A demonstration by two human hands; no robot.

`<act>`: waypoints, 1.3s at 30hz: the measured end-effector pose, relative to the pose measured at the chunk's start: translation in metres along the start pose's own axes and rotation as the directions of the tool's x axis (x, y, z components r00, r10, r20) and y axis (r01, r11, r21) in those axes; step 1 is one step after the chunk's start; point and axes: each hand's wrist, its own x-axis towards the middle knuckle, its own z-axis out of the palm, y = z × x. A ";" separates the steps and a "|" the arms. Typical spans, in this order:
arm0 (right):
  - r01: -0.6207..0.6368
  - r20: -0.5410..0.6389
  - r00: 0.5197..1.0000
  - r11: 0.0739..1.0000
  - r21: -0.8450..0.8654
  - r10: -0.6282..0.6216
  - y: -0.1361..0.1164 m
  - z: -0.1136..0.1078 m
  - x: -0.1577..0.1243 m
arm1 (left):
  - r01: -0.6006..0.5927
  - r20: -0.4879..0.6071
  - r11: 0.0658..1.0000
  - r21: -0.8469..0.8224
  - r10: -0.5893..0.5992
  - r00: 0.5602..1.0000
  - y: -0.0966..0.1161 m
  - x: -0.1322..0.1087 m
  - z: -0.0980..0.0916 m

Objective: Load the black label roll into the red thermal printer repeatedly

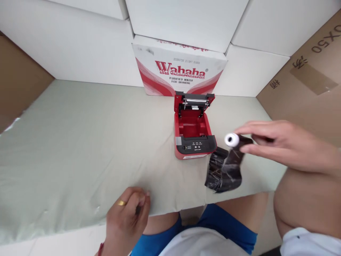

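Observation:
My right hand (274,142) pinches a small white paper roll (231,139) between thumb and fingers, its round end and dark core hole facing left. From the roll a glossy, creased black strip (231,174) hangs down and folds onto the table. Left of it stands a red and black label printer (195,151) with its lid (194,101) raised and its red paper bay (193,129) exposed and unfilled. My left hand (129,209), wearing a gold ring, is closed at the table's front edge, apart from the printer. Whatever lies inside its curled fingers is hidden.
A pale green cloth covers the table (80,149). Behind the printer leans a white and red Wahaha water carton (181,71), against stacked white boxes (183,17). Brown cardboard (306,78) walls the right side, and more cardboard (21,78) the left.

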 end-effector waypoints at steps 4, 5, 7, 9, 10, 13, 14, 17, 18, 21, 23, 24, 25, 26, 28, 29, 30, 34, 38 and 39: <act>0.045 0.014 0.999 0.994 -0.096 -0.043 -0.057 -0.001 0.045 | -0.072 0.032 0.993 0.096 0.070 0.997 -0.001 0.003 0.008; 0.048 0.023 0.999 0.990 -0.129 -0.046 -0.071 0.001 0.056 | -0.085 0.028 0.989 0.123 0.082 0.996 -0.001 0.002 0.009; 0.050 0.051 0.998 0.978 -0.205 -0.041 -0.096 0.007 0.076 | -0.106 0.023 0.982 0.157 0.103 0.994 -0.002 -0.002 0.010; 0.062 0.092 0.995 0.964 -0.260 -0.039 -0.112 0.012 0.090 | -0.122 0.015 0.977 0.174 0.121 0.992 -0.003 -0.005 0.011; 0.072 0.114 0.993 0.959 -0.273 -0.042 -0.117 0.014 0.095 | -0.128 0.007 0.975 0.182 0.129 0.992 -0.003 -0.006 0.011; 0.104 0.152 0.986 0.960 -0.261 -0.065 -0.119 0.017 0.104 | -0.139 -0.024 0.966 0.219 0.148 0.989 -0.003 -0.008 0.013; 0.106 0.155 0.985 0.963 -0.249 -0.068 -0.117 0.017 0.106 | -0.140 -0.036 0.962 0.232 0.153 0.988 -0.002 -0.008 0.014; 0.082 0.147 0.988 0.969 -0.233 -0.049 -0.109 0.020 0.109 | -0.143 -0.048 0.958 0.250 0.160 0.986 -0.001 -0.008 0.016; 0.064 0.146 0.989 0.967 -0.245 -0.029 -0.107 0.021 0.109 | -0.143 -0.048 0.958 0.249 0.160 0.986 -0.001 -0.008 0.016; 0.037 0.152 0.988 0.957 -0.287 0.007 -0.107 0.025 0.113 | -0.140 -0.050 0.960 0.244 0.156 0.986 0.000 -0.007 0.016; 0.054 0.144 0.989 0.960 -0.276 -0.014 -0.109 0.027 0.115 | -0.136 -0.052 0.961 0.243 0.153 0.987 0.000 -0.007 0.016; 0.067 0.138 0.990 0.963 -0.262 -0.032 -0.110 0.028 0.117 | -0.134 -0.055 0.961 0.242 0.152 0.987 0.000 -0.007 0.015; 0.077 0.131 0.990 0.966 -0.247 -0.045 -0.111 0.029 0.118 | -0.133 -0.059 0.962 0.239 0.152 0.987 0.000 -0.007 0.015; 0.083 0.130 0.990 0.969 -0.233 -0.054 -0.111 0.029 0.119 | -0.134 -0.061 0.963 0.236 0.152 0.987 0.000 -0.007 0.015; 0.082 0.146 0.988 0.975 -0.208 -0.052 -0.109 0.031 0.122 | -0.137 -0.062 0.963 0.232 0.155 0.986 0.000 -0.006 0.015; 0.079 0.155 0.987 0.977 -0.199 -0.049 -0.108 0.032 0.124 | -0.139 -0.062 0.963 0.232 0.157 0.986 0.001 -0.006 0.015; 0.080 0.160 0.986 0.978 -0.193 -0.049 -0.106 0.034 0.126 | -0.140 -0.062 0.963 0.232 0.158 0.986 0.001 -0.006 0.015; 0.076 0.138 0.989 0.981 -0.177 -0.052 -0.100 0.044 0.137 | -0.115 -0.055 0.969 0.218 0.130 0.990 0.003 -0.006 0.015; 0.080 0.102 0.992 0.994 -0.068 -0.073 -0.095 0.043 0.129 | 0.013 -0.043 0.999 0.045 -0.012 0.999 0.006 -0.007 0.009; 0.123 0.073 0.990 0.992 -0.007 -0.122 -0.094 0.039 0.121 | 0.039 -0.048 0.999 -0.003 -0.039 0.998 0.007 -0.005 0.006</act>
